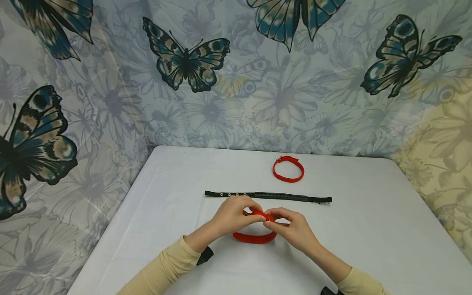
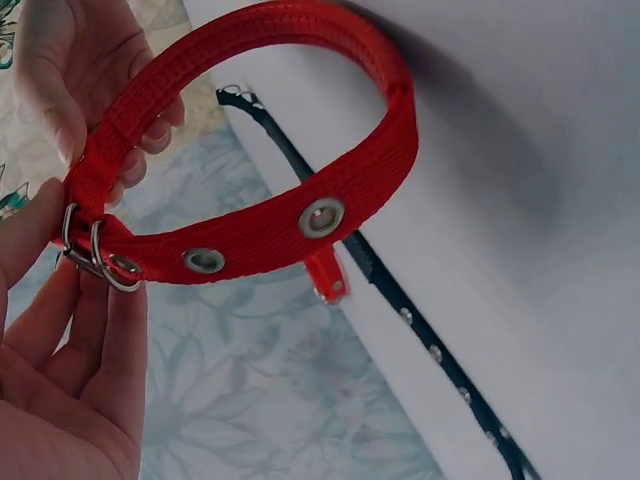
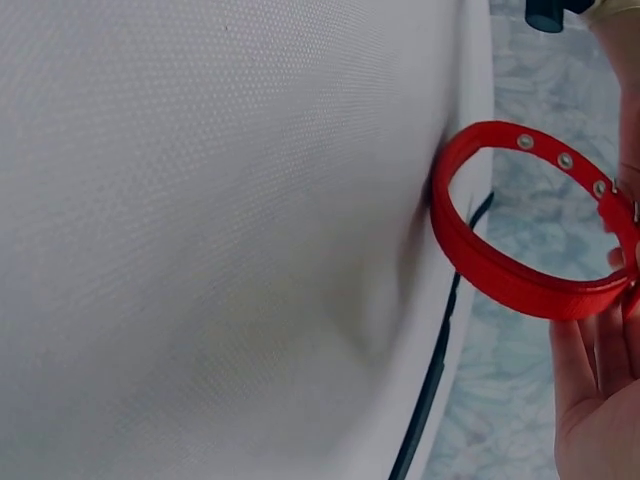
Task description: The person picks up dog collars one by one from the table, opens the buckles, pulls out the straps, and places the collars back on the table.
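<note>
A red collar (image 1: pixel 254 238) with metal eyelets is bent into a loop near the table's front. My left hand (image 1: pixel 236 215) pinches it at the buckle end, thumb and fingers on the strap. On the other side my right hand (image 1: pixel 295 230) pinches the strap close to the left fingertips. In the left wrist view the strap passes by a metal buckle and ring (image 2: pixel 85 245), with the left hand (image 2: pixel 70 390) around that end. The right wrist view shows the collar (image 3: pixel 530 285) as a loop, with the right hand (image 3: pixel 605 400) at its lower right.
A black collar (image 1: pixel 280 197) with eyelets lies stretched out just beyond the hands. Farther back rests a second red collar (image 1: pixel 289 179), closed into a ring. The white-covered table (image 1: pixel 184 172) meets a butterfly-patterned cloth (image 1: pixel 287 106) at its far edge.
</note>
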A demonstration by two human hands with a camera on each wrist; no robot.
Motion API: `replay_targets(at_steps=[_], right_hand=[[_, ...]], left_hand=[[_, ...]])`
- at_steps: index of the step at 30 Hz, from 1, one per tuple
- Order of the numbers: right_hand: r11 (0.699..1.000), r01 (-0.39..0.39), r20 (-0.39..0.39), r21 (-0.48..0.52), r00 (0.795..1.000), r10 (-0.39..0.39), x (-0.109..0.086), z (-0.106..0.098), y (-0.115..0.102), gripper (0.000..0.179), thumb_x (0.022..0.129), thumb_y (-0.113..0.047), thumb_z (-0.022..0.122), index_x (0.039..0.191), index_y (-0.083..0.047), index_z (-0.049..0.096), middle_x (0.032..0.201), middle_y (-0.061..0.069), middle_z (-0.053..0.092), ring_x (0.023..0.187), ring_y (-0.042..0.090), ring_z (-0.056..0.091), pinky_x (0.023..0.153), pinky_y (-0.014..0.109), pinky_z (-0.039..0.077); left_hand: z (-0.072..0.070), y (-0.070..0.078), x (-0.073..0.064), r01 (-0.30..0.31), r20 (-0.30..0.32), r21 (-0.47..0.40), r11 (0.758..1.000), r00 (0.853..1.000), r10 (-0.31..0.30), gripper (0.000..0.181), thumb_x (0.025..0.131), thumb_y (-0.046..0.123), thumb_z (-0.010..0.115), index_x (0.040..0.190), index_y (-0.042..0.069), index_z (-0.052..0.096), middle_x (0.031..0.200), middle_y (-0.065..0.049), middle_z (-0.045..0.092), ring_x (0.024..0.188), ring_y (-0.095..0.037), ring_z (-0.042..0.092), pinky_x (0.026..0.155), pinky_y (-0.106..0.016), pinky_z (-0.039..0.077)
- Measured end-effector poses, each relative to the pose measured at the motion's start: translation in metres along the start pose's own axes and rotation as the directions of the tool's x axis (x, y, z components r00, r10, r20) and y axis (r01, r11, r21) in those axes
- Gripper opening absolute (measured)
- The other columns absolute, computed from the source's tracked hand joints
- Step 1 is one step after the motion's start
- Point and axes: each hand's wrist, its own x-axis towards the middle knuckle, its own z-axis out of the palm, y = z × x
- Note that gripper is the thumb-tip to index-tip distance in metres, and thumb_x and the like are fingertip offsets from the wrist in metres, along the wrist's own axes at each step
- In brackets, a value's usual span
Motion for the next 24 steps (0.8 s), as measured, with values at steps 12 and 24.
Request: replay_targets(at_steps=[12,24], right_hand=[[0.994,-0.092,-0.024,-0.064,0.996,0.09,0.001,-0.002,-0.001,0.026,0.084,-0.028,0.078,0.107,-0.017,0.072,0.092,-0.004,0.07,0.093,0.018,0.062,0.076,0.031,0.054],[0.981,-0.19,0.02,0.033,0.982,0.189,0.002,-0.005,-0.003,0.032,0.086,-0.027,0.076,0.112,-0.009,0.07,0.096,0.002,0.069,0.094,0.018,0.062,0.076,0.032,0.052]], left_hand=[[0.012,-0.009,-0.004,0.154,-0.022,-0.359,0.921,0.985,-0.173,0.011,0.085,0.026,0.078,0.093,0.018,0.076,0.085,0.009,0.069,0.081,-0.009,0.062,0.066,-0.024,0.056],[0.019,-0.016,-0.006,0.254,-0.003,-0.465,0.848,0.958,-0.288,0.013,0.087,0.028,0.075,0.095,0.019,0.076,0.083,0.005,0.071,0.069,-0.017,0.066,0.059,-0.03,0.056]])
